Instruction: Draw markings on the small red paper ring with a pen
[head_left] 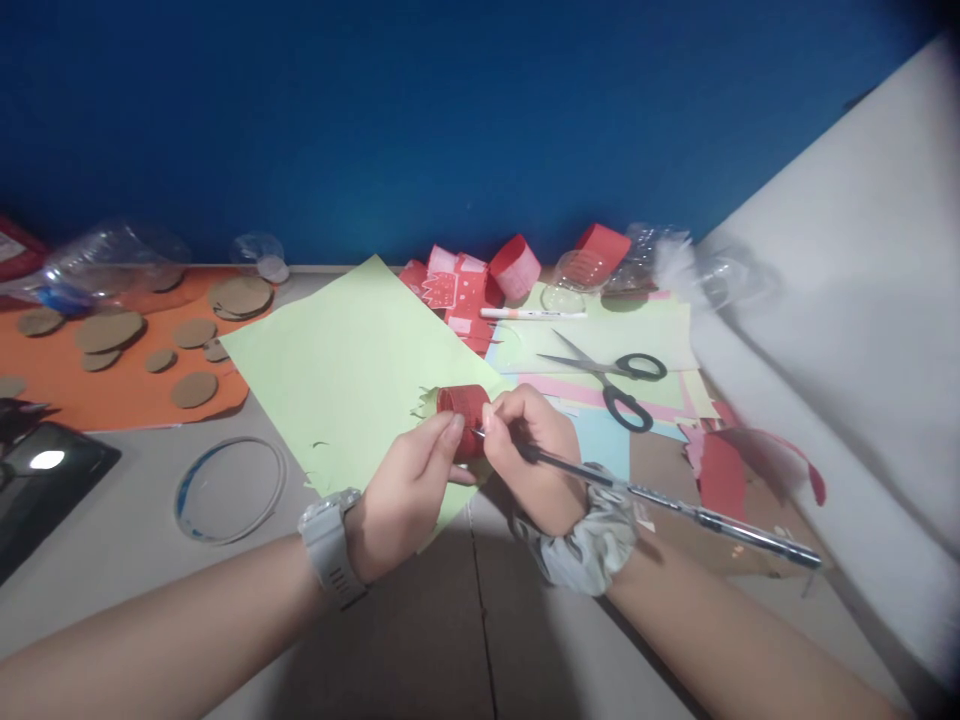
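Both of my hands are together over a sheet of light green paper (330,365). A small red paper roll (463,402) is gripped between the thumb and fingers of my left hand (405,490). It has a fringed green piece at its left end. In my right hand (544,450) is a long pen (664,502) with a dark, partly clear barrel, held low in a writing grip. The pen's tip points left, at the side of the roll; whether it touches I cannot tell. My right fingertips are right beside the roll.
Black-handled scissors (604,375) lie spread on coloured sheets at the right, near a white marker (532,314). Decorated red paper pieces (457,290) stand behind. Cardboard discs (195,390) rest on orange paper at left. A tape ring (231,490) and black phone-like device (56,470) lie nearer.
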